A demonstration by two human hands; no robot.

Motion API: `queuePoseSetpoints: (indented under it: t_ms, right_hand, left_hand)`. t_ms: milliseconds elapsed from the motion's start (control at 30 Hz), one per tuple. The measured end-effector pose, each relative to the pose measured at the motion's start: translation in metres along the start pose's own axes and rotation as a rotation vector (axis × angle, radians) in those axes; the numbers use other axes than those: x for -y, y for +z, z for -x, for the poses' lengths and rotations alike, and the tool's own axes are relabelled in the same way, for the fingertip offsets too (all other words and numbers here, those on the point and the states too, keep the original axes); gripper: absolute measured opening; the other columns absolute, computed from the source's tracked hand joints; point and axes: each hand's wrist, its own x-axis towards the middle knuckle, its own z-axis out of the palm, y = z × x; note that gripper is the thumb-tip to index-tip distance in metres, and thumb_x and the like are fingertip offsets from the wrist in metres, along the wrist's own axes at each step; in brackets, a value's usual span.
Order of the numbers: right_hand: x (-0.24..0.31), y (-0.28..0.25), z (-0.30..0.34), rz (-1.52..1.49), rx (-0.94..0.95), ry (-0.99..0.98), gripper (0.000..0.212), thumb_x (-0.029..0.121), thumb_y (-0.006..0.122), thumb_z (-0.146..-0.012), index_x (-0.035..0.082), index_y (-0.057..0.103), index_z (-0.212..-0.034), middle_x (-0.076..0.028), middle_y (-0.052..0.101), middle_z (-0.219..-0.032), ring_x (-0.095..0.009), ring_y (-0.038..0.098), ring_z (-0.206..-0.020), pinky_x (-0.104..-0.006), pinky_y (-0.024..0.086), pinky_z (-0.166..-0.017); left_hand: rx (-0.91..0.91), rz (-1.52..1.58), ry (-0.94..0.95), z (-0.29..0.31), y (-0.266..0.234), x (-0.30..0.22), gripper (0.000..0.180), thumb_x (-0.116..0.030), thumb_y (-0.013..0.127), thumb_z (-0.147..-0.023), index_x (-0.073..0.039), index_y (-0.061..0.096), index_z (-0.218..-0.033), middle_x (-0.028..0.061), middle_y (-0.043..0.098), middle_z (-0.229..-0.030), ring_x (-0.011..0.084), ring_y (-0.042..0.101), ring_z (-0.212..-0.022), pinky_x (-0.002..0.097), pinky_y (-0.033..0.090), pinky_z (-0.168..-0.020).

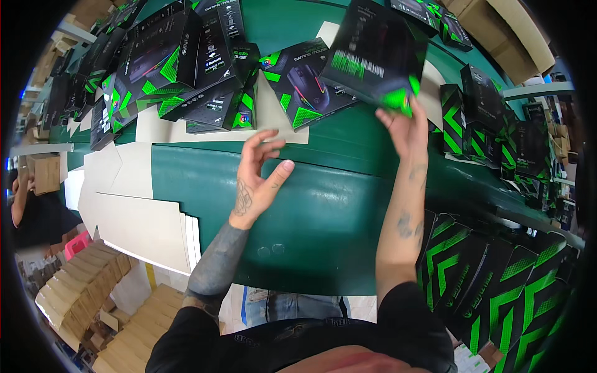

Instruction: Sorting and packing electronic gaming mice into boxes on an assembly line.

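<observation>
My right hand point(407, 127) grips the near edge of a black-and-green gaming mouse box point(376, 53), tilted and a little blurred over the far side of the table. My left hand point(258, 174) hovers over the green tabletop with its fingers apart and nothing in it. Beyond it lies another mouse box point(308, 84) with a mouse pictured on its face, resting partly on beige card. A pile of similar boxes point(155, 56) leans to the far left.
Beige card sheets point(140, 227) lie stacked at the table's left edge. More mouse boxes point(482, 112) stand at the right. Large green-patterned cartons point(485, 280) are at the lower right, bundled cardboard point(81, 286) at the lower left. Another person point(37, 211) stands at the far left.
</observation>
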Motion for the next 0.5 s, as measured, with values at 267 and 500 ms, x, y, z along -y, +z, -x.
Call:
queuePoseSetpoints:
  t_ms: [267, 500]
  right_hand:
    - [-0.072, 0.033, 0.096, -0.016, -0.019, 0.212, 0.056, 0.021, 0.055, -0.081, 0.001, 0.035, -0.13, -0.009, 0.044, -0.126, -0.021, 0.044, -0.114, -0.0328, 0.034, -0.096]
    - [-0.06, 0.036, 0.112, -0.214, -0.093, 0.568, 0.065, 0.054, 0.039, -0.087, 0.0, 0.045, -0.121, -0.017, 0.055, -0.112, -0.026, 0.059, -0.096, -0.0355, 0.05, -0.082]
  left_hand:
    - [0.157, 0.518, -0.315, -0.026, -0.003, 0.024, 0.061, -0.041, 0.034, -0.094, -0.004, 0.016, -0.139, 0.0098, 0.023, -0.141, 0.0189, 0.029, -0.126, 0.033, 0.026, -0.103]
    - [0.341, 0.4, -0.12, -0.007, -0.027, 0.026, 0.073, -0.035, 0.069, -0.075, -0.002, 0.033, -0.129, 0.012, 0.034, -0.135, 0.0211, 0.043, -0.116, 0.0341, 0.032, -0.098]
